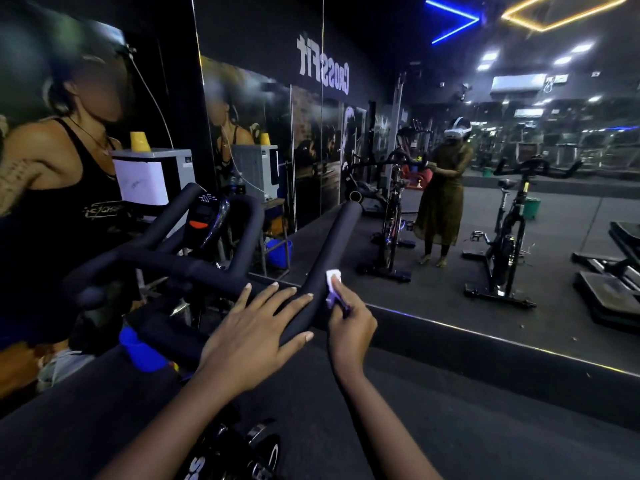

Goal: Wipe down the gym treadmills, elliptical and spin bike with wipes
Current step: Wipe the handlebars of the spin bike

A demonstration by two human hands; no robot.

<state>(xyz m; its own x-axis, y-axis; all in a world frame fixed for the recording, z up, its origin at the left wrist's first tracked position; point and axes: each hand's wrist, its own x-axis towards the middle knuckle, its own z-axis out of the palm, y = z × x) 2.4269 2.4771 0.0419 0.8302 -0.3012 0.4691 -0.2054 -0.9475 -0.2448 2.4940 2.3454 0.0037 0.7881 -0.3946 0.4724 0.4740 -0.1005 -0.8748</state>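
The spin bike's black padded handlebar (194,268) fills the middle of the view, with a small console (204,216) at its centre. My left hand (252,327) rests flat on the right bend of the bar, fingers straight and spread. My right hand (349,323) pinches a small white wipe (333,282) and presses it against the side of the right bar end (337,237). That bar end points away towards the mirror.
A big wall mirror (485,202) stands just beyond the bike, reflecting me, this bike and another spin bike. A blue item (138,348) sits under the handlebar. A grey cabinet (152,174) with a yellow cup (139,141) stands at left, a blue bucket (278,251) behind.
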